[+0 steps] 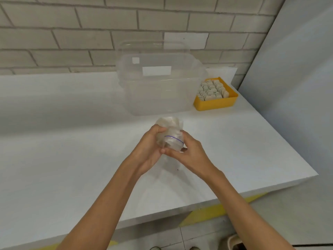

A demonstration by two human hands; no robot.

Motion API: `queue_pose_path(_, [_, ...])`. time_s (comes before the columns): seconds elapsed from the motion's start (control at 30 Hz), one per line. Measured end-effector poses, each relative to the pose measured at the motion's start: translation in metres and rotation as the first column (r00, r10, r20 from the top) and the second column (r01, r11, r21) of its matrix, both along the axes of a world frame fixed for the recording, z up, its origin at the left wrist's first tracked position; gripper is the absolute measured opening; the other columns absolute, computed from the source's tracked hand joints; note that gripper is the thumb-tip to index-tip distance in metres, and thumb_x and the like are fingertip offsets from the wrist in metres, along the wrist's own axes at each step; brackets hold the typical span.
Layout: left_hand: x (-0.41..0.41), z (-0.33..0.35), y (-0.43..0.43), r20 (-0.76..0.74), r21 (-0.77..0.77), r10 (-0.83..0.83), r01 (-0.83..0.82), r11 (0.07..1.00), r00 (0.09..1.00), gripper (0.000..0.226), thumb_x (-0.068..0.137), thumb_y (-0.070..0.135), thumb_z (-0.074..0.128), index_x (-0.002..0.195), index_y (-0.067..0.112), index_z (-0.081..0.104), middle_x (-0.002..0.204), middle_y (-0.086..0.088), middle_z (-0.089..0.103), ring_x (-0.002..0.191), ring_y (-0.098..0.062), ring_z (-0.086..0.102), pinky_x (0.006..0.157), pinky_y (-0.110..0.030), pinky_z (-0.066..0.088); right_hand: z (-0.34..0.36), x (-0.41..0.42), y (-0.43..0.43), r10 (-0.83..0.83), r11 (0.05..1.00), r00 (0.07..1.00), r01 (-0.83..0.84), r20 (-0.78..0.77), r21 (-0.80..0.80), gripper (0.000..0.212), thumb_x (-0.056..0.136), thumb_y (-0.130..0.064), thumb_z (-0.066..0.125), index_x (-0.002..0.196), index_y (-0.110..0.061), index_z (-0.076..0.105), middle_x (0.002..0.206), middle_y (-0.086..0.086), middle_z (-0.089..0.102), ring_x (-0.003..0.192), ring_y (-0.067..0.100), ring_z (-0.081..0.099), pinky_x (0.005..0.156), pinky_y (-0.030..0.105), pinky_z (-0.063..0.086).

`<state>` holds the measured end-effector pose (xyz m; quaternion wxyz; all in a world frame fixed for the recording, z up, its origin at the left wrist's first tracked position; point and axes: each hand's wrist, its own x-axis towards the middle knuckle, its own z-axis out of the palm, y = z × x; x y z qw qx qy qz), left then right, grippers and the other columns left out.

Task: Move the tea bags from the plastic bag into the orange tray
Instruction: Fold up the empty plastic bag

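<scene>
The left hand [148, 147] has its fingers curled round the left side of the plastic bag [170, 131], held just above the white table [72, 141]. The bag's long axis runs away from the person. Its rounded closed end points toward the clear box [158, 87], and its mouth, marked by a purple zip line, faces back. The right hand [191, 152] pinches the mouth's edge. Far right, the orange tray [216, 104] holds rows of tea bags [211, 88].
</scene>
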<state>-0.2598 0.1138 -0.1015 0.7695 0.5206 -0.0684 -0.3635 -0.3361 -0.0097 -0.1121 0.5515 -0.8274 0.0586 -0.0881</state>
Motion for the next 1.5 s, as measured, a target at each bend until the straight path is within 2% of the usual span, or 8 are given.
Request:
queue_pose_path(0.2, [-0.024,-0.008,-0.029,-0.013,-0.026,-0.047,0.047,0.999,0.999,0.034,0.1,0.027,0.044,0.127,0.014,0.059,0.123,-0.004,0.065,0.11,-0.021,0.064,0.099,-0.038,0.049,-0.008,-0.033,-0.041,-0.251,0.967,0.964,0.254,0.087,-0.025,0.014,0.083,-0.011,0.071,0.08,-0.024,0.065,0.061,-0.015,0.06,0.057,0.001,0.051,0.058,0.01,0.038])
queue_pose_path(0.4, [-0.072,-0.024,-0.077,0.119,0.209,-0.168,0.141,0.968,0.979,0.045,0.092,0.05,0.052,0.134,0.034,0.049,0.132,0.005,0.055,0.122,-0.018,0.055,0.099,-0.043,0.049,-0.011,-0.096,-0.083,-0.383,0.921,0.922,0.377,0.049,0.103,0.013,0.08,-0.008,0.073,0.091,-0.015,0.074,0.084,0.004,0.074,0.083,0.026,0.069,0.078,0.043,0.057])
queue_pose_path(0.6, [-0.165,-0.02,-0.134,-0.07,-0.041,-0.213,0.21,0.977,0.975,0.041,0.079,0.035,0.061,0.113,0.011,0.064,0.1,-0.006,0.071,0.09,-0.021,0.069,0.087,-0.035,0.057,-0.008,-0.182,-0.136,-0.422,0.905,0.892,0.426,0.165,0.013,0.032,0.079,-0.002,0.072,0.084,-0.033,0.069,0.102,-0.008,0.055,0.088,0.0,0.059,0.073,0.014,0.045])
queue_pose_path(0.77, [-0.253,-0.062,-0.173,-0.06,0.008,-0.166,0.166,0.986,0.984,0.028,0.089,0.006,0.061,0.116,0.003,0.062,0.103,-0.01,0.073,0.093,-0.018,0.07,0.079,-0.026,0.057,-0.039,-0.268,-0.19,-0.337,0.924,0.932,0.355,0.133,-0.14,0.018,0.069,-0.009,0.075,0.086,-0.004,0.071,0.101,-0.004,0.049,0.087,0.005,0.053,0.071,0.019,0.044])
queue_pose_path(0.93, [-0.325,-0.159,-0.213,-0.054,0.284,-0.06,0.073,0.956,0.997,0.028,0.089,0.009,0.065,0.117,0.003,0.061,0.1,-0.016,0.073,0.084,-0.021,0.072,0.076,-0.03,0.059,-0.118,-0.334,-0.227,-0.282,0.904,0.959,0.268,0.006,-0.334,0.038,0.072,-0.012,0.075,0.108,-0.01,0.065,0.099,-0.007,0.041,0.086,-0.007,0.046,0.071,0.005,0.039])
queue_pose_path(1.1, [-0.36,-0.302,-0.244,-0.113,0.529,0.103,-0.028,0.848,0.988,0.039,0.083,0.013,0.073,0.11,0.007,0.045,0.089,-0.015,0.072,0.071,-0.021,0.073,0.071,-0.034,0.061,-0.24,-0.38,-0.239,-0.193,0.947,0.945,0.108,-0.265,-0.304,0.065,0.086,-0.016,0.065,0.139,-0.039,0.037,0.112,-0.011,0.048,0.095,0.002,0.051,0.079,0.016,0.044])
queue_pose_path(1.3, [-0.393,-0.46,-0.276,-0.163,0.706,0.085,0.056,0.706,0.983,0.034,0.075,0.015,0.075,0.087,0.02,0.044,0.101,-0.012,0.065,0.088,-0.027,0.069,0.08,-0.043,0.058,-0.391,-0.41,-0.248,-0.257,0.951,0.825,0.125,-0.503,-0.281,0.042,0.092,-0.017,0.057,0.132,-0.021,0.045,0.123,0.006,0.055,0.085,0.01,0.05,0.068,0.009,0.036])
queue_pose_path(1.5, [-0.405,-0.563,-0.301,-0.226,0.788,-0.004,0.186,0.587,0.974,0.027,0.083,0.02,0.07,0.092,0.013,0.046,0.096,-0.005,0.055,0.087,-0.022,0.056,0.074,-0.03,0.05,-0.494,-0.423,-0.25,-0.224,0.963,0.704,0.057,-0.674,-0.262,0.049,0.096,-0.009,0.048,0.143,-0.013,0.035,0.136,0.014,0.042,0.119,0.027,0.049,0.096,0.022,0.037])
